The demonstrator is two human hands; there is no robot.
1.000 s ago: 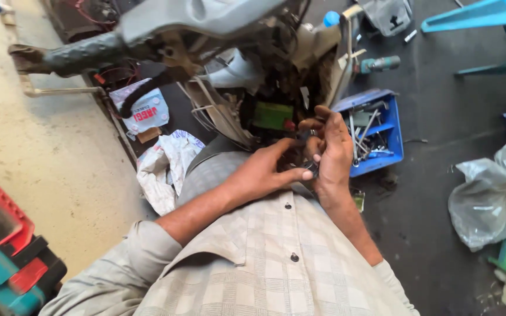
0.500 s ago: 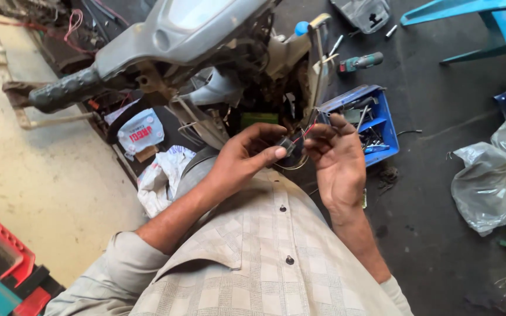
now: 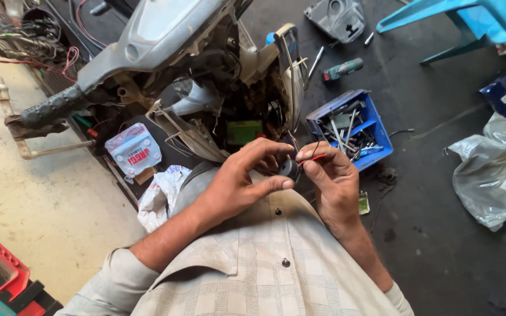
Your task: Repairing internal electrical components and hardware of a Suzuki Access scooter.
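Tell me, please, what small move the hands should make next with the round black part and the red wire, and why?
Probably keep the left hand steady on the small round black part while the right hand guides the thin red wire toward it: the wire end sits pinched right beside the part, both held close together.

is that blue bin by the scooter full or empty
Partly full. The blue bin sits open-topped on the dark floor, and a loose jumble of metal tools and small parts fills most of its inside, right of the hands.

Pale checked shirt, perhaps beige.
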